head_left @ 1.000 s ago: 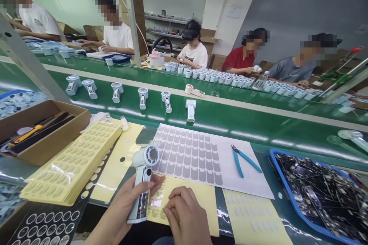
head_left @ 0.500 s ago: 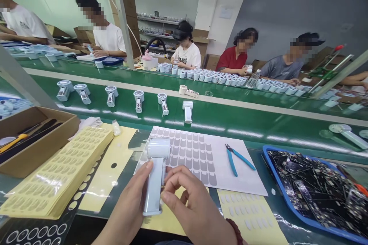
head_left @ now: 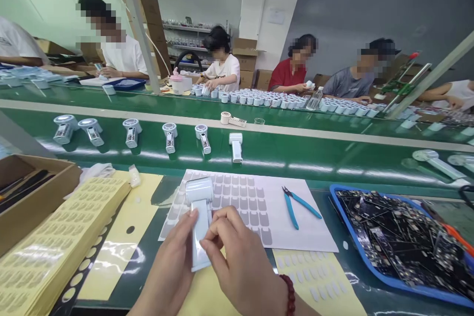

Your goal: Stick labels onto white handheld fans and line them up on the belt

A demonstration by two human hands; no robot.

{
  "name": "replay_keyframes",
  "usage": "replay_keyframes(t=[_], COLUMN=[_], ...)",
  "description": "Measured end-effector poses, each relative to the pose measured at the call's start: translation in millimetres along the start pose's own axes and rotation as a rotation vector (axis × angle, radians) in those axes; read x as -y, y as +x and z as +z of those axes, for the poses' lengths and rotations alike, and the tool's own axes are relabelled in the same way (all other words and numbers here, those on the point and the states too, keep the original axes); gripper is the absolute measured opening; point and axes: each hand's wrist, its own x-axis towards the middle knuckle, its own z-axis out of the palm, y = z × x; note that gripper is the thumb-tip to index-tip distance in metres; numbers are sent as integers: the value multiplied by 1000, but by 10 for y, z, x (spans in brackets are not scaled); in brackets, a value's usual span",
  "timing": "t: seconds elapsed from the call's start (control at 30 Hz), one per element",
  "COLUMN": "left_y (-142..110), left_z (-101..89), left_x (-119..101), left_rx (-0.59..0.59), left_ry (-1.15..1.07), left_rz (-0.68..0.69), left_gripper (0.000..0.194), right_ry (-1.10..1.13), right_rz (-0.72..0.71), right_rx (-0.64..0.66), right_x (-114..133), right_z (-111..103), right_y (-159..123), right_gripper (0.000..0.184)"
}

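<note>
A pale blue handheld fan [head_left: 202,210], with a rounded head and a flat handle, stands tilted in front of me. My left hand [head_left: 172,252] is closed around the left side of its handle, thumb on the front face. At the handle's right edge is my right hand [head_left: 237,247], thumb and forefinger pinched together against the fan. Whatever lies between those fingertips is too hidden to make out. Beneath both hands, a white sheet of grey stickers [head_left: 255,202] and a yellow sheet lie on the table.
Blue-handled cutters [head_left: 296,207] rest on the white sheet. A blue tray [head_left: 355,237] of circuit boards stands right; a stack of yellow sticker sheets [head_left: 74,237] and a cardboard box [head_left: 44,197] are left. Several fans line the green belt [head_left: 270,148]. Co-workers sit beyond.
The view has turned a little to the right, so the surroundings have shifted left. My right thumb and forefinger have moved onto the front of the handle. My left hand keeps its hold.
</note>
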Motion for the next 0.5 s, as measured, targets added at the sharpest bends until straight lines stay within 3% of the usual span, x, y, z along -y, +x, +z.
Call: replay_keyframes(t=[0.1, 0.2, 0.27, 0.37, 0.5], left_y=[28, 155, 316, 683, 1340], left_z=[113, 237, 358, 625, 1065], left_x=[-36, -146, -258, -426, -506], left_rx=[16, 66, 114, 180, 172], left_ry=[-5, 103, 233, 362, 465], left_rz=[-97, -94, 20, 202, 367], left_gripper=[21, 21, 18, 15, 13], right_ry=[65, 174, 86, -196, -478], right_rz=[-111, 13, 157, 308, 376], right_rx=[-232, -360, -320, -205, -100], right_x=[-91, -261, -430, -721, -1016], right_z=[-16, -164, -293, -423, -416], right_y=[-26, -44, -72, -171, -339], right_gripper=[11, 13, 20, 43, 59])
